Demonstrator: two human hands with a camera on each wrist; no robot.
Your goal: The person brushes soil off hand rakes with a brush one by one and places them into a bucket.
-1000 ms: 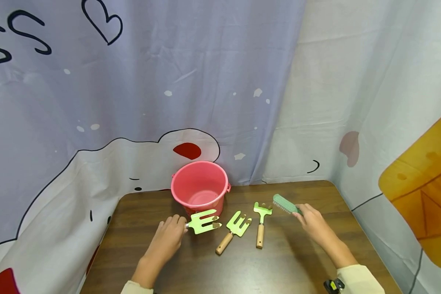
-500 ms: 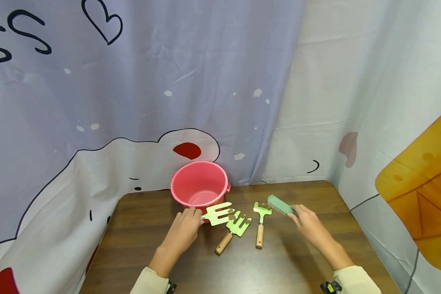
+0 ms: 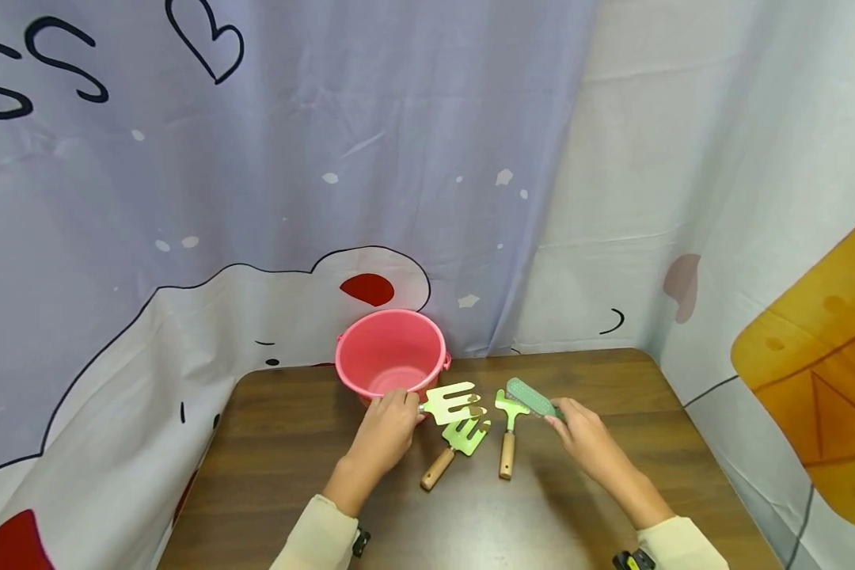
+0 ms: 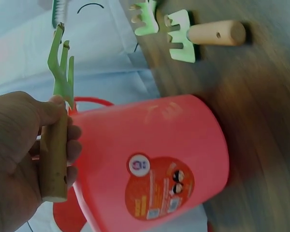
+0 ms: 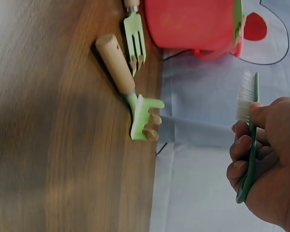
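Your left hand [image 3: 388,425], beside the bucket [image 3: 392,340], grips a fork [image 3: 438,405] and your right hand [image 3: 580,434] a brush [image 3: 530,395], apparently leaving tines [image 4: 70,71] and bristles [image 5: 246,96] free.

R grip [image 5: 275,154] holds grn brush [image 5: 246,104], w/ rake [image 5: 123,79] & fork [image 5: 131,21] on tbl [image 5: 63,135], fork nr red bucket [image 5: 188,24].

Hand fork [image 3: 438,406], pale green, three-tined: the left hand [image 3: 389,426] is gripping its wooden handle, tines are pointing right in the head view, two tips are showing brown patches. Brush [image 3: 530,397], green, narrow: the right hand [image 3: 581,435] is holding its handle, head is pointing left and away, white bristles are facing downward
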